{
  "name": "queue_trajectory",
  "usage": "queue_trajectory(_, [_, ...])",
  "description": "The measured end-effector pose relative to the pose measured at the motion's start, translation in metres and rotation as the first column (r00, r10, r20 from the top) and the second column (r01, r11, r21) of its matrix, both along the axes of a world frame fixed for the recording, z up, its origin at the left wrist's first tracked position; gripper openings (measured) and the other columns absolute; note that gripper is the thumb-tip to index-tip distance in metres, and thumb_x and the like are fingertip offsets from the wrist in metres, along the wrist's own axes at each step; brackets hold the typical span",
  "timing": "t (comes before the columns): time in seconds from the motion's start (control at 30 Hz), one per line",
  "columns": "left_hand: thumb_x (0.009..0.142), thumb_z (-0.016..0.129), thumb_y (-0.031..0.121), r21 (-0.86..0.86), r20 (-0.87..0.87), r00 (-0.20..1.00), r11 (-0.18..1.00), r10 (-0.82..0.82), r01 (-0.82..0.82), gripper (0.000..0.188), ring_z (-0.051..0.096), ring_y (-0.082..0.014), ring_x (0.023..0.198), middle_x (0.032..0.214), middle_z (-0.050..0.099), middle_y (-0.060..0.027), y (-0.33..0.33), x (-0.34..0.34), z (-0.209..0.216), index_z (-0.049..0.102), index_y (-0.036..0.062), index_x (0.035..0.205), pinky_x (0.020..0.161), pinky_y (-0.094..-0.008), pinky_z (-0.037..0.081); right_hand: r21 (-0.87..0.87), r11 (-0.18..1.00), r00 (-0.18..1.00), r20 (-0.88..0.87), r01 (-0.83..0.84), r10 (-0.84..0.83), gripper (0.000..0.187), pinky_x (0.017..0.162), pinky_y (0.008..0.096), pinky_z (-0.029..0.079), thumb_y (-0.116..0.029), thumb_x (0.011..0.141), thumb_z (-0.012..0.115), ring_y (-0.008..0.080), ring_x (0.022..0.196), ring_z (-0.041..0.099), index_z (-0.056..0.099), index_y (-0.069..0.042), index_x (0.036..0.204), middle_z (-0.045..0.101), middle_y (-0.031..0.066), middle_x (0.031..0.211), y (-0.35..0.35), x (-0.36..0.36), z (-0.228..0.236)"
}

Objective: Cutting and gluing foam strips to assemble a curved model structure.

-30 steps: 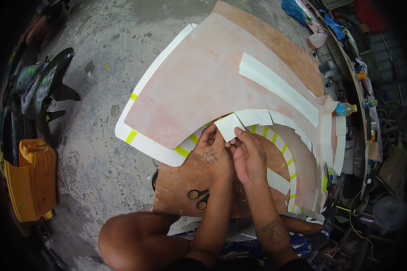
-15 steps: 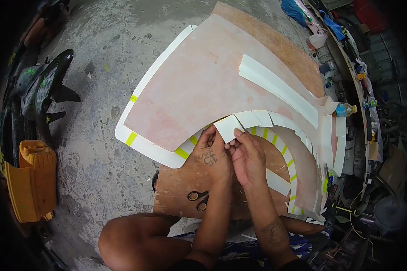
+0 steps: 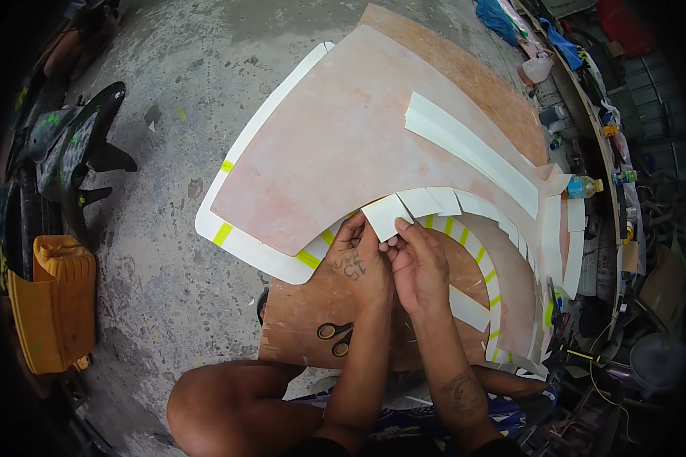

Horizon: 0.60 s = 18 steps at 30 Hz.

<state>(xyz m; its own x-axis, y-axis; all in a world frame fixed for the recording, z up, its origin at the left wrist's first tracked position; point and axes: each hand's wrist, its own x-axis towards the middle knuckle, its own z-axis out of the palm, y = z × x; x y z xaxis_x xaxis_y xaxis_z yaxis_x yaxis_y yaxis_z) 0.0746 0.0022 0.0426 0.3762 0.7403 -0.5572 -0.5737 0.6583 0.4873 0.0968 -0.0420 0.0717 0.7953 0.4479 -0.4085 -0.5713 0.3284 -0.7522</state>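
A small square piece of white card (image 3: pixel 386 216) lies against the curved inner edge of a large pinkish panel (image 3: pixel 335 114). At its left side my left hand (image 3: pixel 360 255) is closed, with fingers at the card's edge. My right hand (image 3: pixel 419 266) pinches the card's lower right corner between thumb and fingers. More white card pieces (image 3: pixel 440 199) follow the curve to the right, side by side. Beneath the panel, white card strips (image 3: pixel 478 255) with yellow-green tape run along the arch. My fingertips under the card are partly hidden.
Black-handled scissors (image 3: pixel 335 337) lie on the brown wooden board (image 3: pixel 297 308). Long white card strips (image 3: pixel 465 152) rest on the panel. An orange-yellow plastic container (image 3: pixel 57 297) and a dark glossy moulded part (image 3: pixel 80 152) stand at left. A small bottle (image 3: pixel 585 186) and shelf clutter line the right.
Almost nothing differs. Both hands keep their places on the card, and the view has shifted very slightly.
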Motion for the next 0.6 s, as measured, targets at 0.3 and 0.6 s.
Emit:
queue_trajectory(0.3, [0.084, 0.066, 0.002, -0.007, -0.022, 1.0, 1.0, -0.008, 0.008, 0.015, 0.053, -0.0061, 0.057, 0.077, 0.064, -0.0079, 0.0038, -0.0019, 0.0013, 0.059, -0.0058, 0.095, 0.051, -0.0177, 0.044, 0.007, 1.0, 1.0, -0.007, -0.003, 0.003, 0.012, 0.073, 0.0278, 0.049, -0.008, 0.091, 0.062, 0.01, 0.076, 0.054, 0.063, 0.0, 0.1, 0.061, 0.0031, 0.086, 0.0018, -0.0025, 0.0021])
queue_trajectory(0.6, [0.083, 0.066, 0.001, -0.006, -0.011, 1.0, 1.0, -0.012, 0.012, 0.017, 0.055, -0.0076, 0.059, 0.078, 0.064, -0.0092, 0.0059, -0.0022, 0.0005, 0.058, -0.0074, 0.097, 0.054, -0.0192, 0.046, 0.013, 1.0, 1.0, -0.005, -0.005, 0.005, 0.013, 0.073, 0.0278, 0.049, -0.008, 0.09, 0.062, 0.0098, 0.076, 0.055, 0.063, 0.0, 0.1, 0.061, 0.003, 0.085, 0.003, -0.0016, -0.0004])
